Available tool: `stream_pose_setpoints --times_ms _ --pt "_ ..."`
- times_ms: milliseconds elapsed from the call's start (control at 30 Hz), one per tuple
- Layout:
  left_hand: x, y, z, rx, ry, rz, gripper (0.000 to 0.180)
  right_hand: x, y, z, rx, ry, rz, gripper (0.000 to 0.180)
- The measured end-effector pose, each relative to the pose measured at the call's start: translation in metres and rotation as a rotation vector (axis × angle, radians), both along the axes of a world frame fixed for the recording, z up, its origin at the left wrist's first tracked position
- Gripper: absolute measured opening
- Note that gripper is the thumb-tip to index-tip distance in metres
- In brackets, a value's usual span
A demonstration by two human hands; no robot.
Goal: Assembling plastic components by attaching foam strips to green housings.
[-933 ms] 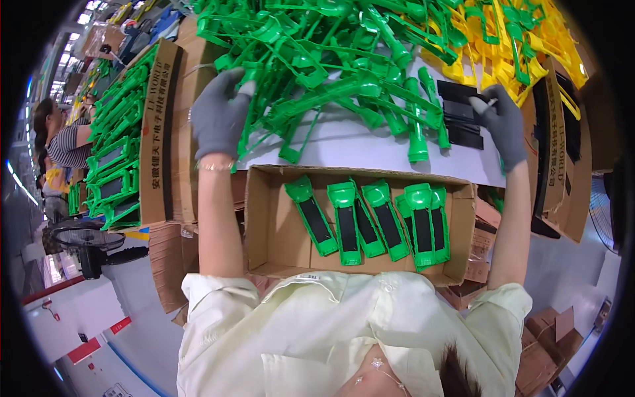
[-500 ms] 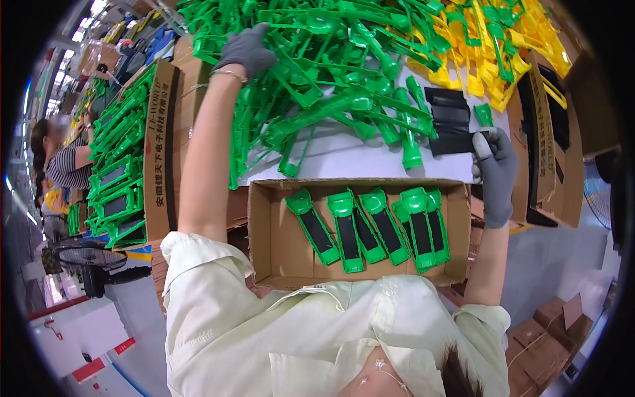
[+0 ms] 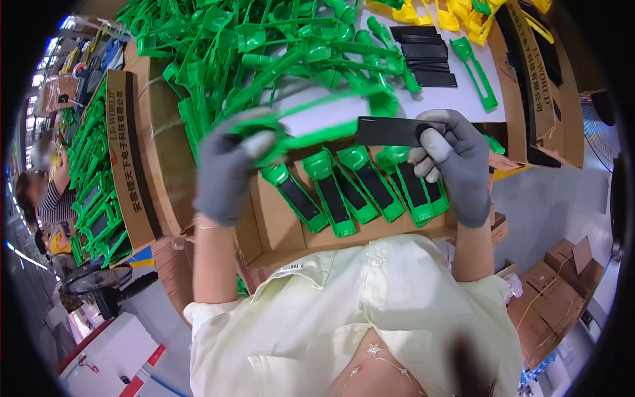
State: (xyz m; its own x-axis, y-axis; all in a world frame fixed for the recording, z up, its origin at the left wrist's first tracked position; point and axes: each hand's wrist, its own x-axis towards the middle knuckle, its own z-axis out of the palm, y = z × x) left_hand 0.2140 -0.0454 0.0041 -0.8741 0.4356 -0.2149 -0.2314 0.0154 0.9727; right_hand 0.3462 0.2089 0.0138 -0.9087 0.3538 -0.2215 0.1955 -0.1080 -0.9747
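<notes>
My left hand, in a grey glove, is closed round one end of a green plastic frame. The frame stretches rightward, smeared by motion, above the far edge of a cardboard box. My right hand, also gloved, pinches a flat black strip by its right end. The strip's left end points toward the frame and looks close to it; whether they touch I cannot tell. Inside the box lie several green frames with black strips in them, such as a green frame near the middle.
A heap of green frames covers the table's far left. Black strips lie stacked beside a loose green frame. Yellow parts sit behind. Cardboard cartons flank the table. A person works at far left.
My left hand has come back from the heap with a green frame. My right hand has moved left and nearer with a black strip off the stack. The view has shifted.
</notes>
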Motion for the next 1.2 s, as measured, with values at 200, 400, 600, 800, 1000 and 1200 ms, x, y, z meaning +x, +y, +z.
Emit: stream_pose_setpoints --times_ms 200,400,600,800,1000,1200 --pt "0.035 0.029 -0.033 0.210 -0.364 -0.169 0.026 0.000 -0.014 -0.001 0.084 -0.058 0.168 0.020" --pt "0.037 0.036 -0.038 0.278 -0.382 -0.199 0.026 0.005 -0.013 -0.015 0.246 -0.070 0.112 0.017" --pt "0.044 0.043 -0.036 0.256 -0.385 -0.199 0.025 0.011 -0.015 -0.015 0.489 -0.039 0.103 0.014" --pt "0.053 0.058 -0.024 0.120 -0.389 -0.157 0.026 0.005 -0.012 -0.011 0.199 -0.271 0.144 0.017" --pt "0.054 0.057 -0.025 0.046 -0.355 -0.171 0.025 0.018 -0.004 -0.019 1.088 -0.106 -0.055 0.034" --pt "0.062 0.056 -0.043 -0.013 -0.312 -0.404 0.020 0.053 0.008 -0.034 0.525 -0.321 0.292 0.027"
